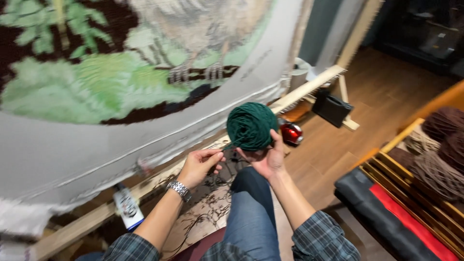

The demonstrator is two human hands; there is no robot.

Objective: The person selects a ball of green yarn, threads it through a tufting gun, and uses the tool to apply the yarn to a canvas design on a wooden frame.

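Tufted canvas [72, 145] fills upper left | right hand [268, 159] cups green yarn ball [250, 125] | left hand [197, 165] pinches strand, centre frame | step: unwinding yarn.

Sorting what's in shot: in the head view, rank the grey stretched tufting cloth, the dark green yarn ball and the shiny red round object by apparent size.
1. Grey stretched tufting cloth.
2. Dark green yarn ball, held by the right hand.
3. Shiny red round object, though it lies farther off.
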